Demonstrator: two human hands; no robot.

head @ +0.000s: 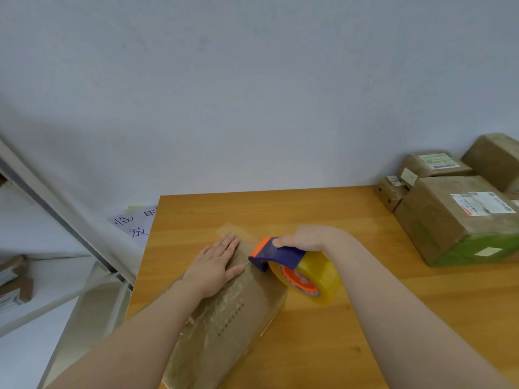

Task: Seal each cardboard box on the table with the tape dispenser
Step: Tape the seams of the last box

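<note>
cardboard box (224, 327) under flat left hand (214, 265), right hand (306, 237) gripping tape dispenser (292, 269)

Pale grey wall (252, 80) behind wooden table (323, 214), white shelving (56, 209) at left

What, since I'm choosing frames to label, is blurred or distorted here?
Head view: wide-angle distortion stretches the forearms near the bottom edge; the whole view is slightly soft, so the labels on the far boxes are unreadable; the light is even, with no hard shadows; mild sheen on the taped box beside the dispenser.

Soft even daylight, wide-angle edge warping
</note>
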